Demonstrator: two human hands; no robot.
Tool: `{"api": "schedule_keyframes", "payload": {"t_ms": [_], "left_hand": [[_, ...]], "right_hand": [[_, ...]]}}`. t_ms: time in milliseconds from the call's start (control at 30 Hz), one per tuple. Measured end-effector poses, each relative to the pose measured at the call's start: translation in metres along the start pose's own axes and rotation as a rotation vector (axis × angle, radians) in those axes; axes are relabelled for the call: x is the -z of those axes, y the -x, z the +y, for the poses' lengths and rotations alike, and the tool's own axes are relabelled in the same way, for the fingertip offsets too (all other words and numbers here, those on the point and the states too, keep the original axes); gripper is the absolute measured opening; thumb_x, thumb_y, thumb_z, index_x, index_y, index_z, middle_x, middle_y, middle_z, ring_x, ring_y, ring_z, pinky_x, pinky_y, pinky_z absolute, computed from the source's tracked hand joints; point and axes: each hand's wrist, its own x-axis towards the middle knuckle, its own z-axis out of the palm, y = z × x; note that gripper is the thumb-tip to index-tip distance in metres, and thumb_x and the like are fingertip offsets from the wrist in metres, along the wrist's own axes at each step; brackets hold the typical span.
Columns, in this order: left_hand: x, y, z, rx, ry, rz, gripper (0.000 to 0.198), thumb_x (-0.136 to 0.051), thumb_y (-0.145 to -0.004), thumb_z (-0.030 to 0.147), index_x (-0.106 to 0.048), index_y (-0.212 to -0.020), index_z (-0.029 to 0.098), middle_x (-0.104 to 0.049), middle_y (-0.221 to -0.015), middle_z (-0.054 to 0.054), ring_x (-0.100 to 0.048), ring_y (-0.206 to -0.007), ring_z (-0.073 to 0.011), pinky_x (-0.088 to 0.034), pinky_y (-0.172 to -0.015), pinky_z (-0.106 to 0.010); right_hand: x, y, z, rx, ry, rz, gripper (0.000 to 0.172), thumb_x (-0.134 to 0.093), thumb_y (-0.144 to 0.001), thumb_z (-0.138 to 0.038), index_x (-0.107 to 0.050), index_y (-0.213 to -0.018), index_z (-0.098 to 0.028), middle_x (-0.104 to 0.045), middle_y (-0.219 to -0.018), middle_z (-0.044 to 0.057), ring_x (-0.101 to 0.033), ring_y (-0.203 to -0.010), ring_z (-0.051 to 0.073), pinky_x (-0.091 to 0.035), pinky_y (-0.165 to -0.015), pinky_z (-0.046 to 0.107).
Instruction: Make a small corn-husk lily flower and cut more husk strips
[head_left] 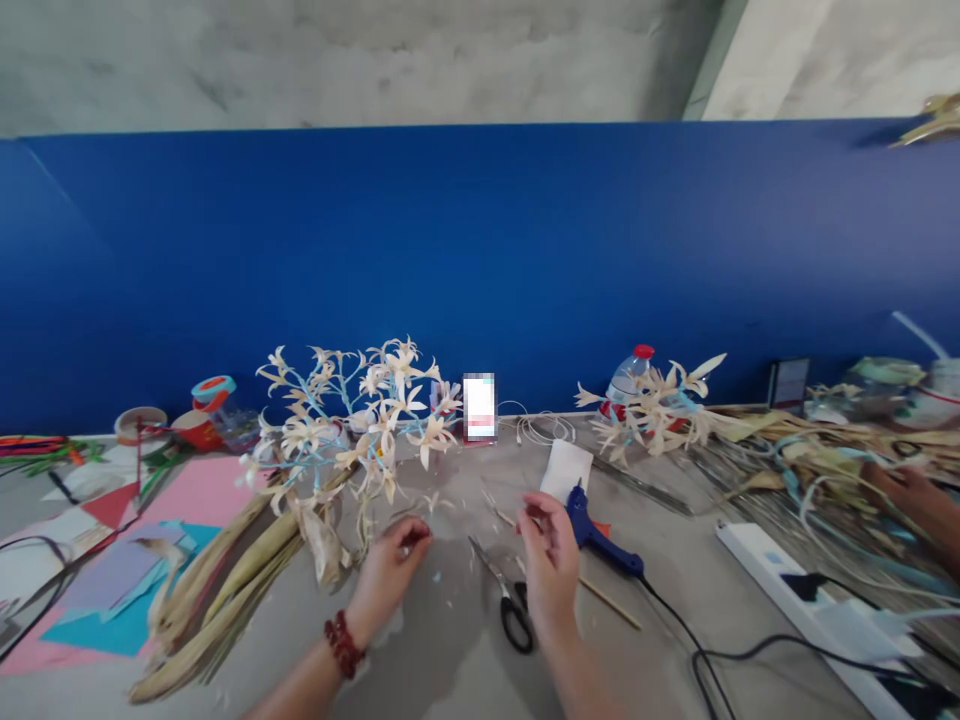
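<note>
My left hand (390, 570), with a red bead bracelet on the wrist, is closed in a pinch on a small pale piece I cannot make out, beside a branch of cream paper flowers (352, 410). My right hand (551, 560) hovers with its fingers curled together next to a blue glue gun (596, 535); whether it holds anything is unclear. Black-handled scissors (506, 595) lie on the grey table (450, 650) between my hands. A thin wooden stick (607, 600) rests by the right hand.
Dried husk leaves (217, 590) and coloured paper sheets (112, 580) lie to the left. A second flower branch (652, 405) and a water bottle (630, 375) stand at the back. A white power strip (795, 590) and another person's hand (915, 495) are at the right.
</note>
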Motion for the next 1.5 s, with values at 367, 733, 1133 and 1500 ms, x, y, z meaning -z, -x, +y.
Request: {"api": "schedule_keyframes", "payload": {"t_ms": [367,733,1133,1500], "left_hand": [[-0.019,-0.084,0.001,0.061,-0.386,-0.145,0.013,-0.056,-0.082,0.021,-0.069,-0.083,0.022,-0.07,-0.088,-0.002,-0.062,-0.085,-0.0175,-0.042,-0.076,-0.027],[-0.021,-0.088,-0.004,0.113,-0.375,-0.183,0.013,-0.059,-0.082,0.025,-0.067,-0.091,0.021,-0.068,-0.089,-0.006,-0.061,-0.092,-0.0222,-0.043,-0.082,-0.033],[-0.032,-0.031,0.09,0.005,1.11,-0.836,0.073,-0.079,-0.068,0.032,-0.043,-0.131,0.028,-0.058,-0.09,-0.001,-0.059,-0.069,-0.0127,-0.053,-0.066,-0.03],[-0.056,-0.025,0.064,-0.037,0.465,-0.578,0.043,-0.034,-0.094,0.046,-0.06,-0.098,0.012,-0.053,-0.062,0.001,-0.049,-0.048,-0.0086,-0.042,-0.048,-0.02]], "right_hand": [[0.007,0.002,-0.029,0.016,-0.179,-0.047,0.016,-0.062,-0.085,-0.029,-0.061,-0.097,-0.02,-0.058,-0.1,0.007,-0.058,-0.082,0.019,-0.049,-0.066,0.028],[0.045,-0.01,-0.07,0.062,0.076,-0.346,0.014,-0.056,-0.09,-0.031,-0.064,-0.093,-0.02,-0.065,-0.083,0.004,-0.06,-0.077,0.018,-0.047,-0.071,0.028],[0.031,-0.014,-0.058,-0.218,-0.372,-0.711,0.04,-0.049,-0.089,-0.055,-0.064,-0.102,-0.02,-0.062,-0.101,0.01,-0.061,-0.083,0.022,-0.051,-0.056,0.028],[0.093,-0.06,-0.079,-0.053,0.327,-0.742,0.047,-0.051,-0.083,-0.058,-0.066,-0.111,-0.024,-0.062,-0.121,0.011,-0.057,-0.11,0.033,-0.048,-0.09,0.052]]}}
